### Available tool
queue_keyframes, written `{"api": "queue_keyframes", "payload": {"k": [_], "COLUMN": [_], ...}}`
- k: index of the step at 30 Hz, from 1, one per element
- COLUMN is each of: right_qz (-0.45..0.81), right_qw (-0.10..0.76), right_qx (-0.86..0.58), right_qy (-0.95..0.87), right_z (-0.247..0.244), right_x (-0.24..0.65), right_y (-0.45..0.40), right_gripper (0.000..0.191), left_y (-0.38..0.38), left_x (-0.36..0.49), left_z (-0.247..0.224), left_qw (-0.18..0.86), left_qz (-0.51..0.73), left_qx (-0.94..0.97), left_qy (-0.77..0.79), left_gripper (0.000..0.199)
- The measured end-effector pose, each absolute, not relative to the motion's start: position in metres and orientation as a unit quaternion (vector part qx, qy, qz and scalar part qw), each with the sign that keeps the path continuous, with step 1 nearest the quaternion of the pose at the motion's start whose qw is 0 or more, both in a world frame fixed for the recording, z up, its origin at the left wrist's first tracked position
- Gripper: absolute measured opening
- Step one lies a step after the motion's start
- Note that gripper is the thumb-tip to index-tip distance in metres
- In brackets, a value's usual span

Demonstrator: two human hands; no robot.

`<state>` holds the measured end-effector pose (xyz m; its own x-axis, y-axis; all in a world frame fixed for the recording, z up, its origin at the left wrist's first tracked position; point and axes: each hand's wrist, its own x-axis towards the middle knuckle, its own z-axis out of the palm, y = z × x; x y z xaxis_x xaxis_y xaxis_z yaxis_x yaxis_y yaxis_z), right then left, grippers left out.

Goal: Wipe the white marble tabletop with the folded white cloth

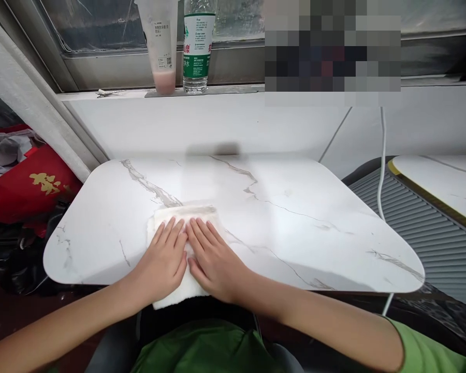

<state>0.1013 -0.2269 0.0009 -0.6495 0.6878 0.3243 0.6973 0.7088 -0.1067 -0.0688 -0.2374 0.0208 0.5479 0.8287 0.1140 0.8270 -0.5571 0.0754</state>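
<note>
A white cloth lies folded flat on the white marble-patterned table, its near end hanging over the front edge. My left hand rests palm down on the cloth's left part, fingers stretched forward. Beside it, my right hand lies flat on the right part, fingers stretched out and slightly spread. The two hands nearly touch at the fingertips. Neither hand grips the cloth; both lie on top of it.
On the window sill stand a cup with pink liquid and a water bottle. A red bag is at the left. A white cable hangs at the right, near another table.
</note>
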Motion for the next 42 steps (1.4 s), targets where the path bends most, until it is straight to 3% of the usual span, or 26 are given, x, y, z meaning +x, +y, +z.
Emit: {"api": "queue_keyframes", "payload": {"k": [6,11,14,18,27,36,42], "right_qz": [0.055,0.052,0.040,0.032,0.053,0.223,0.250], "right_qw": [0.181,0.243,0.286,0.265,0.216,0.215,0.217], "right_qx": [-0.424,-0.494,-0.543,-0.561,-0.512,-0.351,-0.281], "right_qy": [-0.885,-0.833,-0.788,-0.784,-0.830,-0.884,-0.901], "right_z": [-0.008,-0.005,-0.004,-0.008,-0.011,0.007,0.011], "right_x": [0.063,0.033,0.022,0.017,0.027,0.009,-0.035], "right_y": [-0.117,-0.034,-0.005,0.003,-0.074,-0.224,-0.225], "right_gripper": [0.055,0.042,0.043,0.042,0.052,0.069,0.072], "left_y": [-0.152,-0.053,-0.016,-0.001,-0.098,-0.257,-0.265], "left_x": [-0.078,-0.098,-0.108,-0.111,-0.126,-0.161,-0.195], "left_z": [0.008,0.009,0.012,0.010,0.002,0.026,0.026], "left_qw": [0.040,0.024,0.030,0.037,0.011,0.017,0.005], "left_qz": [0.079,0.162,0.162,0.137,0.095,0.078,0.082], "left_qx": [0.806,0.806,0.816,0.828,0.875,0.885,0.833], "left_qy": [0.585,0.569,0.553,0.543,0.475,0.458,0.548], "left_gripper": [0.047,0.039,0.039,0.041,0.049,0.058,0.056]}}
